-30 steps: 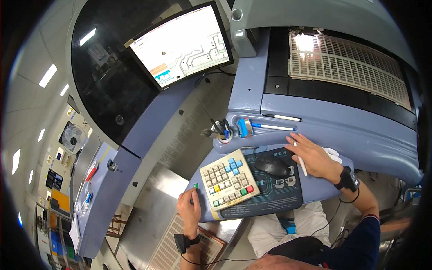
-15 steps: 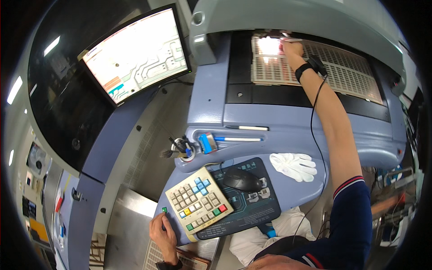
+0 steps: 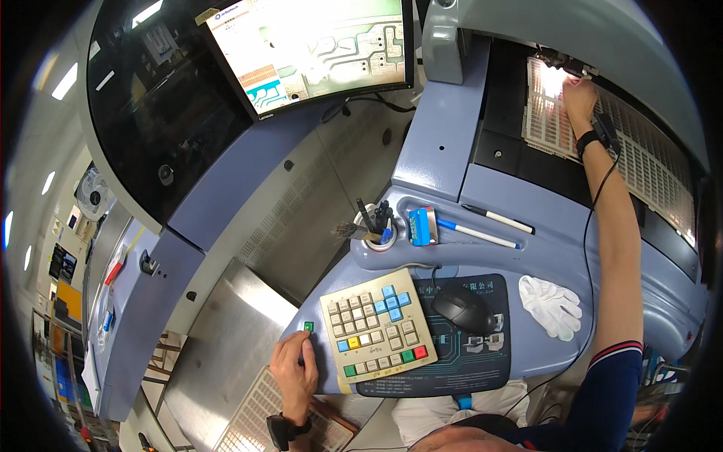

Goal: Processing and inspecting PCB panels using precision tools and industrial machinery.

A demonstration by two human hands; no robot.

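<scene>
My right hand (image 3: 580, 99) reaches far forward onto a circuit-board panel (image 3: 637, 148) with a repeating grid, beside a brightly lit patch under the machine head. Its fingers are closed together; what they hold is too small and glare-washed to name. A black strap with a cable circles that wrist. My left hand (image 3: 294, 368) rests at the near left edge of the blue console, fingers loosely bent and thumb apart, holding nothing. Just beyond its fingertips sits a small green button (image 3: 309, 327). A beige keypad (image 3: 378, 328) with coloured keys lies to its right.
A black mouse (image 3: 462, 308) rests on a dark mat (image 3: 482, 369); a white glove (image 3: 552, 307) lies to its right. Behind them are a brush-and-pen cup (image 3: 379, 233), a blue box (image 3: 422, 226) and two pens (image 3: 498, 219). A monitor (image 3: 324, 53) shows circuit traces. Gridded panels (image 3: 252, 410) lie below my left hand.
The view has turned left, so the console and monitor appear farther right. My right hand stays by the lit patch, its pen-like white item no longer distinct. My left hand remains near the green button.
</scene>
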